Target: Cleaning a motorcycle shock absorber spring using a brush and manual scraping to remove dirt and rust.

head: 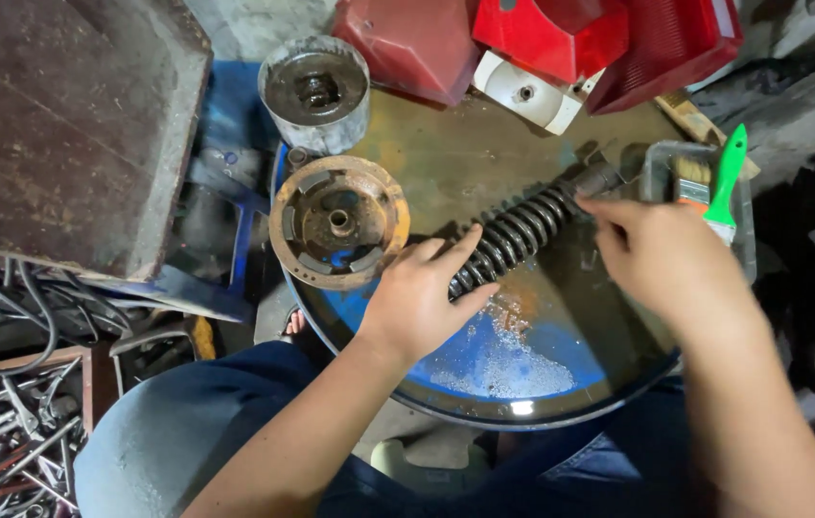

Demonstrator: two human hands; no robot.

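Both hands — left [417,297], right [657,254] — on black coil spring [518,235]

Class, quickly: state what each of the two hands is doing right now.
Left hand: closed around the lower end of the black coil spring.
Right hand: fingers gripping the spring's upper end.

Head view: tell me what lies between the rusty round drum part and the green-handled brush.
In the head view, the black coil spring lies between the rusty drum part and the brush, held by the left hand and right hand.
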